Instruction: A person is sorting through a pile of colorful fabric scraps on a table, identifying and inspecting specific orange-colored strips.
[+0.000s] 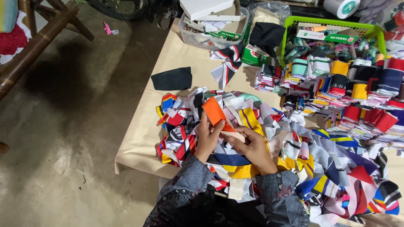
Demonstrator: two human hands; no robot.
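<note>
Head view, looking down on a low table covered w/ beige sheet (139, 138).

Left hand (209, 136): fingers closed on a bright orange rectangular fabric strip (214, 112), pinching its lower end. Strip stands up and tilts away from the person, above the scrap heap. Right hand (253, 148): fingers together, pinching the same strip at its lower right corner, where a pale underside shows; thumb lies on top. Both hands meet at the strip's base, touching or nearly so; exact contact between them can't be told. Both forearms in dark grey patterned sleeves (185, 189).

Under and around the hands: loose heap of mixed striped fabric scraps (290, 147), red, yellow, blue, white, black, spreading from table's left-centre to the right edge. The orange strip is at the heap's upper-left part, near centre of table.

Far side of table: flat black fabric piece (171, 78) lying alone on the sheet, apart from the heap. Clear plastic tub (198, 38) holding white cards and small boxes. Green plastic basket (332, 22) w/ folded fabric rolls inside. In front of basket, sorted stacks of folded fabric pieces (362, 96), grouped by colour: red, yellow, navy, black.

Left of table: bare concrete floor (63, 134); dark wooden chair frame (38, 38) at upper left.
</note>
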